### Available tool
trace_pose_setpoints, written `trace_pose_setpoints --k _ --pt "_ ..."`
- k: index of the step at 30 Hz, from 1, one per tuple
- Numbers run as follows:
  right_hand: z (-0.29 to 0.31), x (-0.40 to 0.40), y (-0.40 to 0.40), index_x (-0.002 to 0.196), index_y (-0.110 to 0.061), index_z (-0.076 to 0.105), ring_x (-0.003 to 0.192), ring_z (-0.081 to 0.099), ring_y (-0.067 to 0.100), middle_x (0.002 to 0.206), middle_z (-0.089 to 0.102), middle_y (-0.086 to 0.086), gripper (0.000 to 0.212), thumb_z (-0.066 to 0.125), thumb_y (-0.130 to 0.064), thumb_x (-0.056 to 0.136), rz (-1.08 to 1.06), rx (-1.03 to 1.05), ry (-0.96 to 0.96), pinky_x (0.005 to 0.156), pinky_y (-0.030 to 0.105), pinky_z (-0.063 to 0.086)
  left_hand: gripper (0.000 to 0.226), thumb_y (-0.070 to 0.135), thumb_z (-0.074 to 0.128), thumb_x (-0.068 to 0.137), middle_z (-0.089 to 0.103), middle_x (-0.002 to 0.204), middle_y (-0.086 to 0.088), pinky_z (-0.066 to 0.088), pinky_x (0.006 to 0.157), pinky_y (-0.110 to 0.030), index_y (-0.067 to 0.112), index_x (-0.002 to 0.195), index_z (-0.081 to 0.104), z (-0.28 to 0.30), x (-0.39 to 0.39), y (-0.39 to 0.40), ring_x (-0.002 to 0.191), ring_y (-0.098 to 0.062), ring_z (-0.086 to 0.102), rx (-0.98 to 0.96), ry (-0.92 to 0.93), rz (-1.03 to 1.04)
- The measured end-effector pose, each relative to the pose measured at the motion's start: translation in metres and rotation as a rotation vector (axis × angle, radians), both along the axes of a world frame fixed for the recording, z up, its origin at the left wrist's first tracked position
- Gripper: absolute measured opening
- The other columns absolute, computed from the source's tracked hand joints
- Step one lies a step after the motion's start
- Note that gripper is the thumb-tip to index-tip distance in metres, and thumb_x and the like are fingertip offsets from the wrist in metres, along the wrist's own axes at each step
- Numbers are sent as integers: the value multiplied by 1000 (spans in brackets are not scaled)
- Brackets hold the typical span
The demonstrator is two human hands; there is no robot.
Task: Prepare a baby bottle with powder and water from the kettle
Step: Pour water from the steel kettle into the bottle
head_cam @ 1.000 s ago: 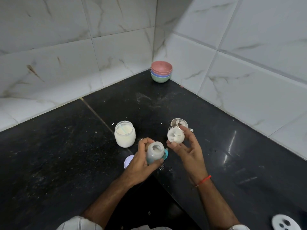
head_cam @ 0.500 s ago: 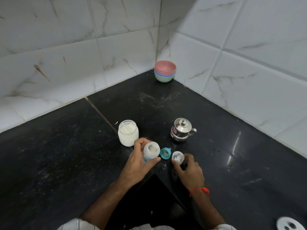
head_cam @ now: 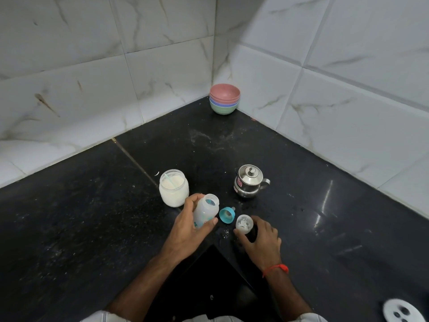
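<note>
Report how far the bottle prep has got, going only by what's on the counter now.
Done: the bottle is open, its teal collar lying on the counter, and the powder jar is uncapped. In hand: left hand grips the bottle; right hand holds the clear cap. Left: the kettle stands lidded, so water likely remains.

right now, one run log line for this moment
left hand: holds open bottle | right hand: on clear cap on counter | teal ring: between | kettle: lidded, untouched

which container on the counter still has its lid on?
The steel kettle, behind the right hand. The powder jar and the baby bottle in the left hand are both open-topped.
</note>
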State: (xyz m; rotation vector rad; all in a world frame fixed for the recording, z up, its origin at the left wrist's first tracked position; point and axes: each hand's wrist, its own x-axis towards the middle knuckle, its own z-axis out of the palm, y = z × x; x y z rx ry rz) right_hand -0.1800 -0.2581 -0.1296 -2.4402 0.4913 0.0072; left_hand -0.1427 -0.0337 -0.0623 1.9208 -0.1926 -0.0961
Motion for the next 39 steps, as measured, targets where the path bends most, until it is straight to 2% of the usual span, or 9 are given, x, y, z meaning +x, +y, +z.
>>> trace_pose_setpoints --k 4,10,13,16,21,25,29,34,39 --pt "6 3 -3 144 -29 49 120 42 18 132 47 -2 84 62 -78 77 -53 -5 -102 105 39 39 58 24 80 87 56 126 30 44 86 0 43 126 42 0 2 -1 117 13 54 -18 14 -14" --pt "39 50 -26 135 -19 54 112 50 17 121 49 3 46 63 -44 97 -169 231 -398 95 31 42 58 26 80 87 56 123 32 49 87 -7 43 127 43 0 8 -3 117 10 55 -51 7 -13" --pt "41 91 -42 131 -17 57 111 56 20 124 53 7 44 62 -46 98 -249 365 -346 100 37 48 57 22 81 87 57 125 29 45 90 -4 44 125 44 2 14 -7 120 8 55 -72 -14 -10" --pt "24 121 -55 100 -23 63 106 65 28 112 67 12 40 62 -62 88 -298 473 -242 98 44 53 57 19 81 87 57 123 31 46 93 -7 41 126 45 1 19 -11 121 2 57 -94 -36 -20" --pt "7 126 -57 86 -20 56 85 59 17 90 64 4 33 64 -50 96 -254 607 -229 82 38 49 60 19 82 86 55 124 34 44 93 -5 43 125 44 1 25 -10 122 4 55 -75 -40 -26" --pt "6 120 -52 76 -29 54 84 58 15 83 60 0 27 64 -41 99 -219 732 -308 83 43 51 58 19 81 86 57 127 25 43 92 -3 41 125 44 1 28 -11 122 7 54 -64 -43 -13" --pt "18 114 -45 78 -29 59 96 66 17 92 67 0 26 60 -23 103 -238 908 -370 88 42 58 58 19 81 86 56 130 19 44 92 -4 39 126 45 3 29 -13 122 7 53 -55 -39 -13" --pt "48 110 -50 92 -22 59 83 64 -1 96 66 -2 14 56 -18 105 -183 831 -531 73 17 53 58 21 82 86 58 131 15 45 94 -7 38 127 45 0 29 -11 124 -1 56 -71 -31 -10" --pt "78 101 -53 90 -19 58 86 62 4 99 68 -4 16 57 -12 104 -133 832 -607 79 25 50 59 25 82 86 58 130 21 47 94 -9 41 128 45 0 26 -14 124 -1 56 -80 12 -25"
